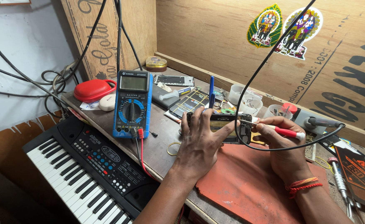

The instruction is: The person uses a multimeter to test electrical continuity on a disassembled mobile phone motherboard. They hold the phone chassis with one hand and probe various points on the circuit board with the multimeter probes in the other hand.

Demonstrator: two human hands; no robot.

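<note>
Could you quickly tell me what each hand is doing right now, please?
Left hand: closed around the opened phone, steadying it on the red mat.
Right hand: closed on a red-handled screwdriver, tip at the phone.

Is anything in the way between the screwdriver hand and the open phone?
Nothing solid blocks it. The right hand holds the red-handled screwdriver with its tip at the opened phone, which the left hand steadies. Only a black cable loops across in front of the phone's right end.
</note>
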